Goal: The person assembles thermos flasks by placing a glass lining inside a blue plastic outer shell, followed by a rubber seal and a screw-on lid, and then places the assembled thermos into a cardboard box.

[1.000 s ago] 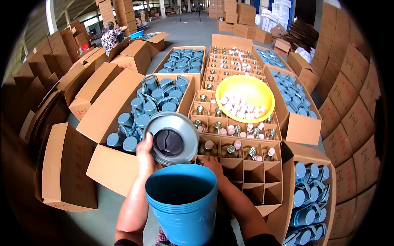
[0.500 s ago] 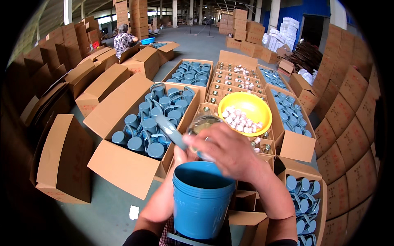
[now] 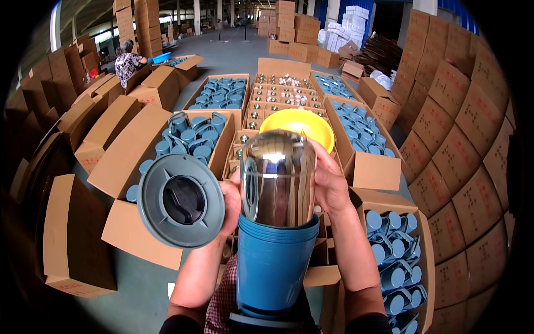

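Directly before me a tall blue flask shell (image 3: pixel 275 267) stands upright with its open mouth up. A shiny, mirror-like silver flask liner (image 3: pixel 278 181) is in that mouth, its domed end up and its lower part hidden inside the shell. My right hand (image 3: pixel 330 181) is closed on the liner's right side. My left hand (image 3: pixel 230 207) grips the edge of a round grey-blue flask lid (image 3: pixel 149 209) with ribs and a black centre (image 3: pixel 183 200), held beside the liner. Whether its fingers also touch the liner is hard to tell.
Behind the liner, a yellow basin (image 3: pixel 300 119) rests on a divided carton (image 3: pixel 283 67) of bottle-like pieces. Open cartons of blue-grey flask parts (image 3: pixel 219 92) flank it, with another carton (image 3: pixel 392 261) at the near right. Stacked cartons (image 3: pixel 461 145) line the right. A person (image 3: pixel 129 64) works far left.
The liner now sits upright in the shell's mouth, where my right hand was moving over it in a blur. The lid has swung left and faces me. My view has shifted right and down.
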`<state>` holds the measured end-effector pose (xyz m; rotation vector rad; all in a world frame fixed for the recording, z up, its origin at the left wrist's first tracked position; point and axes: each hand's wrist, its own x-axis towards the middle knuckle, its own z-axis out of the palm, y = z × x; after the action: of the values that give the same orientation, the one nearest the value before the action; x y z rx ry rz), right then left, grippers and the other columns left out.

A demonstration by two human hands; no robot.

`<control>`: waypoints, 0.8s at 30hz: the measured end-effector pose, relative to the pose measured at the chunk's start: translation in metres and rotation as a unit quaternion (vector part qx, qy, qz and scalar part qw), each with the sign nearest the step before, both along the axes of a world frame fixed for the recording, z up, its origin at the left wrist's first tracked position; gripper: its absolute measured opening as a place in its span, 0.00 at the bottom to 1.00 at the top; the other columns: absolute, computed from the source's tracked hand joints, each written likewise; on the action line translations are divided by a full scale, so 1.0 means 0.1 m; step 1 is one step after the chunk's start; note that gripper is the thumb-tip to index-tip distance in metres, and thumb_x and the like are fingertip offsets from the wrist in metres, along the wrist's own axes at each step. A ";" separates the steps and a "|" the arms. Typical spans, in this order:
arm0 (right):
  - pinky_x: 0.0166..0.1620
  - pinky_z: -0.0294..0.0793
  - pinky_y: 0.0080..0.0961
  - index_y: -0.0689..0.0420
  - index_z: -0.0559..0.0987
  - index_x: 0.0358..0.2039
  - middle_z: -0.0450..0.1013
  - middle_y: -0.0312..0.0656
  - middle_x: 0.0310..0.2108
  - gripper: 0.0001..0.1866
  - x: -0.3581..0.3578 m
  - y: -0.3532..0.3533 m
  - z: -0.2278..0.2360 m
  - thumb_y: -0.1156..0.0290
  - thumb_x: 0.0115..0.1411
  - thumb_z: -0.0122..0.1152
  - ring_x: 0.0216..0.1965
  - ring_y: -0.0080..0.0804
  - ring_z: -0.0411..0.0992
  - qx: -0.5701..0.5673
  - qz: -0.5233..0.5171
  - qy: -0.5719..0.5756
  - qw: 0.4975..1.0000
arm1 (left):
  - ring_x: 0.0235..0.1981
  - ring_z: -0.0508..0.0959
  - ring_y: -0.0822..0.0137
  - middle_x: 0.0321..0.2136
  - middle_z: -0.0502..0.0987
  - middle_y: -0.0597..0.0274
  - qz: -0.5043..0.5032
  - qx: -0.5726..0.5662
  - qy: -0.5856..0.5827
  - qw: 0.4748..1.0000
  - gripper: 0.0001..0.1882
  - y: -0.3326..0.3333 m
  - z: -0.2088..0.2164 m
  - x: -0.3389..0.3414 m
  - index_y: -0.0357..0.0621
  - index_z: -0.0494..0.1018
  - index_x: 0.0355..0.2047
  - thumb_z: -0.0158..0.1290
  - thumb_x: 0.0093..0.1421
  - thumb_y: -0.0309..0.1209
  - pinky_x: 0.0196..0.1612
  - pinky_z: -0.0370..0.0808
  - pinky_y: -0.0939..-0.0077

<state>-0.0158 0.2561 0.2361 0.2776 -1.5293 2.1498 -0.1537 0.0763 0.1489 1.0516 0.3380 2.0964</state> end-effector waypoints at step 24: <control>0.28 0.71 0.24 0.61 0.79 0.25 0.74 0.41 0.19 0.21 0.20 -0.22 0.24 0.53 0.54 0.58 0.20 0.28 0.72 0.299 -0.039 -0.248 0.921 | 0.29 0.70 0.72 0.27 0.72 0.63 0.577 -0.050 0.133 0.804 0.28 -0.26 0.47 0.34 0.32 0.72 0.35 0.61 0.48 0.47 0.35 0.66 0.79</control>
<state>0.0038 0.2343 0.2598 -0.1506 -2.4277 1.7089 -0.1195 0.0500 0.1954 1.2147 1.5337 2.8757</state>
